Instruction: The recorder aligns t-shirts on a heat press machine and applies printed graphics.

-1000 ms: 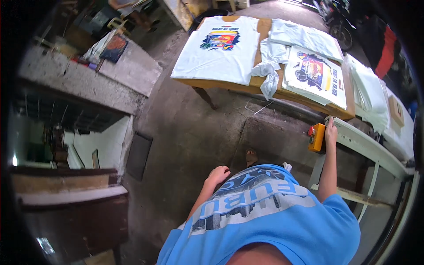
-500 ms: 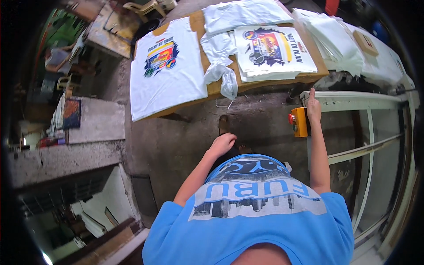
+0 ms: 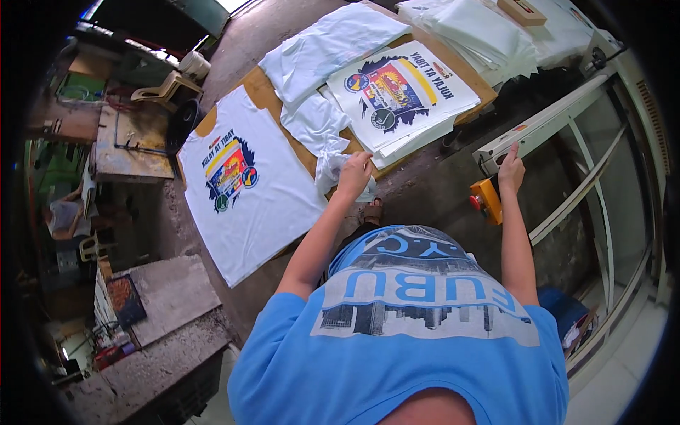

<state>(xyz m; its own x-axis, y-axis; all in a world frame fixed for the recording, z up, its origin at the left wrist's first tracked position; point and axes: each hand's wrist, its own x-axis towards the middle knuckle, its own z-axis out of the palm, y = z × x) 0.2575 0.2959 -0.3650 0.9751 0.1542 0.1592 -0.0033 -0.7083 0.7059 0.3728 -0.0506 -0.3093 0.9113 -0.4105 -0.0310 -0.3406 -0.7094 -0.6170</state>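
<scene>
My left hand (image 3: 354,172) has its fingers curled, in front of a bunched-up white cloth (image 3: 331,157) at the table's near edge. Whether the fingers hold any of that cloth is hidden. My right hand (image 3: 511,170) is on the end of a pale metal beam (image 3: 545,122), one finger stretched along it and the others curled at its edge. Just below hangs a yellow switch box (image 3: 486,200) with a red button. On the wooden table (image 3: 253,83) lie a printed white T-shirt (image 3: 244,188), a stack of printed white sheets (image 3: 407,99) and a folded white cloth (image 3: 333,46).
Plastic-covered white stacks (image 3: 474,39) and a small brown box (image 3: 522,10) are at the far right. The beam's metal frame (image 3: 602,212) runs down my right side. To the left stand a concrete ledge (image 3: 170,297), a worn worktable (image 3: 131,145) and a beige chair (image 3: 166,88).
My view has turned, so the table appears tilted and nearer. My left hand has moved forward to the bunched cloth, while my right hand stays at the beam's end.
</scene>
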